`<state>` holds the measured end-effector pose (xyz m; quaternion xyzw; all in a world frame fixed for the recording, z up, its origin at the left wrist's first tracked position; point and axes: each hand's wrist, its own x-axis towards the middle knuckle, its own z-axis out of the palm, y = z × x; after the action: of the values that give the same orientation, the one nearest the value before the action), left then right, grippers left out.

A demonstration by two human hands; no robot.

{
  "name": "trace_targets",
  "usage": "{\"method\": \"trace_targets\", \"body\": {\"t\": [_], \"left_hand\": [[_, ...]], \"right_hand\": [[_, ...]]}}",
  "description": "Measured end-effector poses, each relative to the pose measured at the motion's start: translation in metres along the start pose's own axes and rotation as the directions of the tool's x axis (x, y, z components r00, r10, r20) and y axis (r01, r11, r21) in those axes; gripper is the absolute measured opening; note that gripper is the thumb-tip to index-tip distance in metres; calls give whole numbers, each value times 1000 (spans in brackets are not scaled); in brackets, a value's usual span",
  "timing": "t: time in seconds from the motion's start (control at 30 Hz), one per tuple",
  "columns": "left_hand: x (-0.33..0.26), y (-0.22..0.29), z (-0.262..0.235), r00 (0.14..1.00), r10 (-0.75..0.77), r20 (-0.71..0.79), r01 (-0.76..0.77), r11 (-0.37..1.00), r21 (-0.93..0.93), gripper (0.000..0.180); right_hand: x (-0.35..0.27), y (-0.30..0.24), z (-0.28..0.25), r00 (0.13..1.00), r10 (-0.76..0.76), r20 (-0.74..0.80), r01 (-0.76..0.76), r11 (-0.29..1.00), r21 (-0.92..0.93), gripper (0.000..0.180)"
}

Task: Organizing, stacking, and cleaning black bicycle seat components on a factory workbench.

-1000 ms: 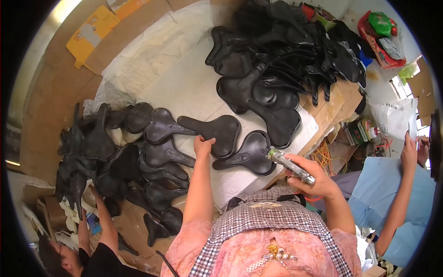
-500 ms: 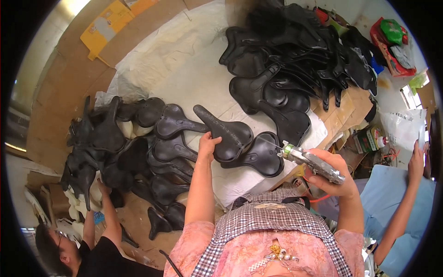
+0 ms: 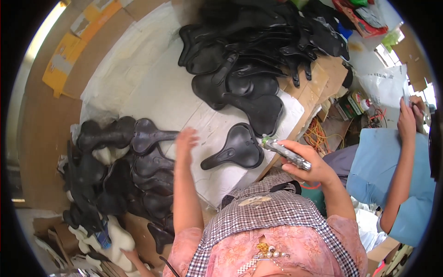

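Observation:
My right hand (image 3: 307, 161) is wrapped round a grey, worn pen-shaped tool with a green collar (image 3: 287, 153), its tip pointing left. That tip is close to a black bicycle saddle cover (image 3: 242, 145), which lies alone on the white sheet with its narrow nose to the left. My left hand (image 3: 185, 141) is raised left of that cover, blurred, its fingers loosely apart and nothing visible in them. Beside it is the nearest part of the left pile, a black saddle cover (image 3: 146, 136) with its nose toward my hand.
A large heap of black saddle covers (image 3: 258, 41) lies at the back. Pale saddle-shaped pieces (image 3: 121, 242) are at lower left, beside a co-worker's hand (image 3: 131, 255). Another person in blue (image 3: 378, 161) works at right. Orange cables (image 3: 318, 138) lie below the table edge.
My left hand has let go of the saddle cover it held and moved left; where that cover went is unclear. The tool has moved close to the remaining cover. The view has shifted.

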<state>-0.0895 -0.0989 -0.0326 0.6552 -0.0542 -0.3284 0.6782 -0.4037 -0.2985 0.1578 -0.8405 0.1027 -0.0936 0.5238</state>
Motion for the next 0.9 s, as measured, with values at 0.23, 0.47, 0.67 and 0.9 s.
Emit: {"method": "trace_targets", "body": {"t": [0.23, 0.47, 0.67, 0.9], "left_hand": [[18, -67, 123, 865, 274, 421, -496, 333, 802, 71], [15, -33, 110, 763, -321, 561, -230, 676, 700, 38], [7, 28, -6, 988, 150, 45, -149, 989, -21, 30], [32, 75, -65, 855, 270, -443, -412, 872, -263, 30]], "right_hand": [[-5, 3, 1, 1000, 9, 12, -10, 1000, 28, 55], [-7, 8, 0, 999, 34, -9, -34, 999, 3, 53], [-7, -4, 0, 998, 70, 0, -69, 987, 145, 53], [-8, -15, 0, 974, -2, 225, -30, 990, 138, 53]]}}
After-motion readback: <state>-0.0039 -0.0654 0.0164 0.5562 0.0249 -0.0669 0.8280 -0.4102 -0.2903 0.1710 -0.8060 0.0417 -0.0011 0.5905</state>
